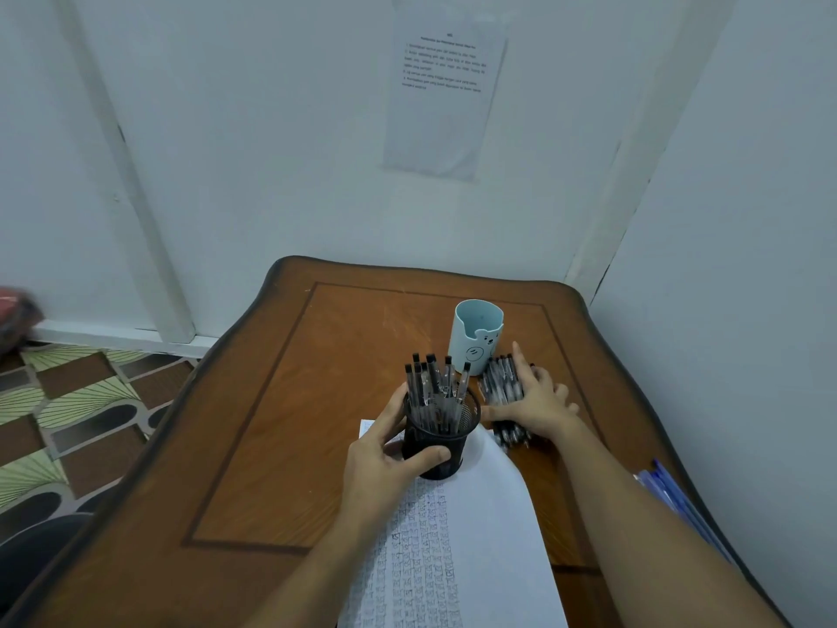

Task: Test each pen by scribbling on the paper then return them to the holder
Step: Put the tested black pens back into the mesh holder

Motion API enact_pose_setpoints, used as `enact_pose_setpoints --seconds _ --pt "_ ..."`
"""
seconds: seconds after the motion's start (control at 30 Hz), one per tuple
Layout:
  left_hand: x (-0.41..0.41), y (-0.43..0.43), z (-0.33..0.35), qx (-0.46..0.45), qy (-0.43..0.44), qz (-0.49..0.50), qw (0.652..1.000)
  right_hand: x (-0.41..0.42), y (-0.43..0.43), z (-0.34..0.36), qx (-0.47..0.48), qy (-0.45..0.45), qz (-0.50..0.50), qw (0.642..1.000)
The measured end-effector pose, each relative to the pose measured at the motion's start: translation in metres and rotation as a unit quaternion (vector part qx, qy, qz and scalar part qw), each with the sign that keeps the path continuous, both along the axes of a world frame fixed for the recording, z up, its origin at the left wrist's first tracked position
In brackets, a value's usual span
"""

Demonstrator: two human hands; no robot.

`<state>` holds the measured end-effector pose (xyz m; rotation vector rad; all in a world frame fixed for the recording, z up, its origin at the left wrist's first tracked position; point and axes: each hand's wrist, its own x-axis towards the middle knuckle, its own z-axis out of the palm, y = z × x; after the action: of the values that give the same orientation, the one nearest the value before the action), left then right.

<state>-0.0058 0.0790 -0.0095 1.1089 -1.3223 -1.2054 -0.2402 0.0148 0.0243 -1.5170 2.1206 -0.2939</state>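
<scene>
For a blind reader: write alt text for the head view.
A left hand grips a black mesh holder of upright pens on a wooden table; the right hand rests on loose pens beside a pale blue cup.

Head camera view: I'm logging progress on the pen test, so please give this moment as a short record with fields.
left hand: grips the black mesh pen holder around its side
black mesh pen holder: upright at the paper's far end, with several black-tipped pens standing in it
right hand: fingers laid flat on the pile of loose pens
paper: covered in rows of handwriting
light blue bear cup: upright just behind the pile
blue pens: at the right edge of the wooden table
</scene>
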Motion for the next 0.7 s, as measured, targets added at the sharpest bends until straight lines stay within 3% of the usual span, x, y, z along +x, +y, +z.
enact_pose_setpoints --seconds 0.2,0.4,0.53,0.7 --pt "0.001 0.000 0.000 0.001 0.002 -0.001 1.000 -0.005 -0.002 0.003 -0.009 -0.040 0.006 0.999" --pt "0.001 0.000 0.000 0.005 0.004 -0.001 1.000 -0.012 -0.002 0.007 -0.027 -0.129 -0.003 0.991" --pt "0.001 0.000 0.001 0.008 0.009 -0.001 1.000 -0.016 -0.006 0.002 -0.052 -0.240 0.026 0.969" --pt "0.000 0.000 0.001 0.016 0.012 0.002 1.000 -0.015 -0.007 0.008 -0.037 -0.277 0.031 0.960"
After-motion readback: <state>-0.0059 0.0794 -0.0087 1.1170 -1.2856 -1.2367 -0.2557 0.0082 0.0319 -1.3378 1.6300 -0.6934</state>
